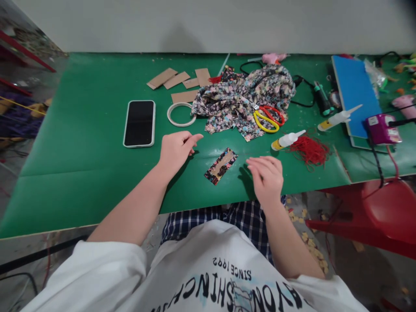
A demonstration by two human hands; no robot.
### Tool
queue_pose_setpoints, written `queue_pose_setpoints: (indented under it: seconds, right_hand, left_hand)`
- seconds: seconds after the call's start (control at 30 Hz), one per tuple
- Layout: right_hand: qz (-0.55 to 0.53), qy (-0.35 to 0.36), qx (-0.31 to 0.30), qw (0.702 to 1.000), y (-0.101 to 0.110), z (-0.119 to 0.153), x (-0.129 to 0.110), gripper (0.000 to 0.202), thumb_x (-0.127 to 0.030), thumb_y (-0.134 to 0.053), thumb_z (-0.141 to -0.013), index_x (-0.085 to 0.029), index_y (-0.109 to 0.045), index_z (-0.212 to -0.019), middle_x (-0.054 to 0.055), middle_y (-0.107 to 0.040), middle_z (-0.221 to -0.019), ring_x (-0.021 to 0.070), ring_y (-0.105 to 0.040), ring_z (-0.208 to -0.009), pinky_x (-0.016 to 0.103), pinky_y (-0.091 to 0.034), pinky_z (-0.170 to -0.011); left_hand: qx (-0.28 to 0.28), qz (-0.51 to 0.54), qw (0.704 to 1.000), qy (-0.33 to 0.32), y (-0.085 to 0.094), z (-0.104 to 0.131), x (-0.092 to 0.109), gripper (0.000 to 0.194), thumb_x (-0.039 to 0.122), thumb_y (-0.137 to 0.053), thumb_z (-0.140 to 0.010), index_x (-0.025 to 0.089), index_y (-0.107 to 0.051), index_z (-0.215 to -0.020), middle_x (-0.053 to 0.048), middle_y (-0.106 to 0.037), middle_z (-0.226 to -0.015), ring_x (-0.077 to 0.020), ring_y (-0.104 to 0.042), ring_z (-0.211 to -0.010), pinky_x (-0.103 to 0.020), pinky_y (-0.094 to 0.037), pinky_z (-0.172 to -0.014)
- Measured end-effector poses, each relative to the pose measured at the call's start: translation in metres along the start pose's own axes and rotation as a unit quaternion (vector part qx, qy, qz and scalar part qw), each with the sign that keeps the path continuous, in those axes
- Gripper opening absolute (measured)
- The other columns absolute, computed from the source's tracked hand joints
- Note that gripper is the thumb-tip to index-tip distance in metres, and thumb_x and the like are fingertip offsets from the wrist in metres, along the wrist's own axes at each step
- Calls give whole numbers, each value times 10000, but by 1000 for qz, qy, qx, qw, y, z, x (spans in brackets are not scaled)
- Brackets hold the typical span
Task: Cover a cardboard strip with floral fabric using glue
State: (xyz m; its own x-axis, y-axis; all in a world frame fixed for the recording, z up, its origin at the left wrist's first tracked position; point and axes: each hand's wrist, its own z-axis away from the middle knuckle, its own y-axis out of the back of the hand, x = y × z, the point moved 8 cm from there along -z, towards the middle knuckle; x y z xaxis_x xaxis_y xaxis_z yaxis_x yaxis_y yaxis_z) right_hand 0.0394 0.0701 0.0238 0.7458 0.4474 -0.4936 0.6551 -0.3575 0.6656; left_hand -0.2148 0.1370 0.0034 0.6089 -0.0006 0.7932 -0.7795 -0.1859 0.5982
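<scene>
A small cardboard strip (222,165) edged with dark floral fabric lies slantwise on the green table, between my two hands and touching neither. My left hand (178,148) hovers to its left, thumb stretched out and fingers loosely curled, with nothing visible in it. On the other side, my right hand (267,175) is held with fingers extended and thumb apart, holding nothing. Beyond them is a crumpled heap of floral fabric (234,102), with red-and-yellow-handled scissors (267,119) resting on it. A roll of tape (169,114) lies beside the fabric.
Several cardboard pieces (176,80) lie at the back. A phone (140,124) is at left. Toward the right are one glue bottle (286,141), another glue bottle (334,120), red string (310,150), a blue board (357,86) and a purple device (383,128) with cables.
</scene>
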Motion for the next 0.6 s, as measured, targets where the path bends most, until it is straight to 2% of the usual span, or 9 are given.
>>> queue_pose_setpoints:
  seconds: [0.07,0.13,0.23,0.43,0.6]
  right_hand:
    - [-2,42,-51,998,-11,9,-21,219,-141,-554,-798,-227,-683,-954,32,-684,-898,172,-539,-902,354,-443,-860]
    - [-12,85,-96,992,-21,18,-41,279,-88,-533,-790,-214,-669,-999,44,-669,-925,173,-518,-921,351,-439,-860]
    - [-4,131,-137,982,-31,28,-60,312,-55,-512,-776,-211,-666,-997,44,-659,-932,179,-494,-920,350,-431,-831]
    - [49,142,-172,974,-41,32,-62,334,-68,-495,-780,-227,-646,-1032,40,-642,-972,188,-457,-939,353,-399,-818]
    - [106,145,-180,967,-46,27,-64,269,-115,-518,-793,-240,-653,-989,27,-650,-937,196,-459,-925,368,-379,-816]
  left_hand:
    - [-5,-25,999,-32,-1,-1,3,322,410,-540,-822,170,-633,-628,30,-587,-507,-96,-567,-499,-208,-449,-548]
    - [1,-60,995,-80,-2,-2,9,199,324,-548,-828,190,-683,-768,10,-650,-682,-111,-594,-637,-218,-456,-620]
    - [15,-106,985,-132,-3,-3,15,141,231,-589,-795,205,-698,-880,-13,-637,-826,-124,-574,-731,-229,-446,-658]
    - [-8,-136,986,-101,-6,-3,13,137,317,-620,-785,227,-708,-841,16,-614,-647,-136,-555,-648,-255,-409,-639]
    - [-18,-146,985,-88,-10,0,12,171,334,-582,-813,232,-702,-879,13,-637,-655,-146,-577,-669,-263,-425,-665]
